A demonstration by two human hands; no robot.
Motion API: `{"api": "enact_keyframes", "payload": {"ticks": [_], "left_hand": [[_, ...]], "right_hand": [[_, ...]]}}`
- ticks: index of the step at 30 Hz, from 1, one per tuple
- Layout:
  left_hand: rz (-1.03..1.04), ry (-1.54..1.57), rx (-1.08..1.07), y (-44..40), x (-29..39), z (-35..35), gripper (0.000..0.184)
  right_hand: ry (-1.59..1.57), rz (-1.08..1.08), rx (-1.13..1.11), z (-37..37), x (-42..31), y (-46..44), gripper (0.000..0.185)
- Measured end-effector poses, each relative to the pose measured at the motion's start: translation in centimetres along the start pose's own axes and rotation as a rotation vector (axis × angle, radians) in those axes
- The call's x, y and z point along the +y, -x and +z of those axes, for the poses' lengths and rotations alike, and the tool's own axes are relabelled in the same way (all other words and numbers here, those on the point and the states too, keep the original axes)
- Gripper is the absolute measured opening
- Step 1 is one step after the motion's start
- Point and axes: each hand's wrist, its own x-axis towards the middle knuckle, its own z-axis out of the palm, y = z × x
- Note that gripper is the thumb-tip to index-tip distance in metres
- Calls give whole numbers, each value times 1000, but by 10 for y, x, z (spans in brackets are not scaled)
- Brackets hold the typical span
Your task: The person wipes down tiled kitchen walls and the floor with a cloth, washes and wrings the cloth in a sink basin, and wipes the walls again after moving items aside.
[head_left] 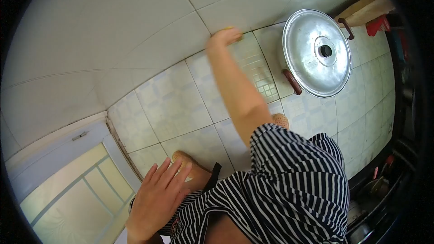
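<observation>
My right hand point(225, 37) reaches far out to where the tiled wall meets the floor. It is slightly blurred, and its fingers press on a small yellow thing point(229, 28), perhaps a sponge or cloth, whose edges alone show around the fingers. Down at the lower left, my left hand point(159, 199) hangs in front of my bent leg, its fingers stretched out and holding nothing. To the right of my right arm, a large round metal pot with a shiny lid point(309, 63), black knob and brown side handles stands on the floor.
White wall tiles point(149, 22) rise along the far side. A pale door with frosted panels point(77, 190) is at the lower left. My sandalled feet point(192, 171) stand on the floor tiles point(167, 104). Dark shelving with cookware point(375, 190) lines the right edge.
</observation>
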Motion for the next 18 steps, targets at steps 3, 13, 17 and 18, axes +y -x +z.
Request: {"api": "enact_keyframes", "payload": {"ticks": [3, 13, 17, 18], "left_hand": [[31, -36, -3, -13, -1, -2, 60], [-27, -10, -32, 5, -7, 5, 61], [15, 12, -52, 1, 2, 3, 61], [17, 1, -48, 0, 3, 3, 61]], "right_hand": [[-574, 644, -234, -14, -2, 73, 55], [-1166, 121, -109, -7, -53, -143, 36], [-500, 174, 150, -10, -39, -14, 48], [-421, 227, 194, -3, -27, 12, 47]]}}
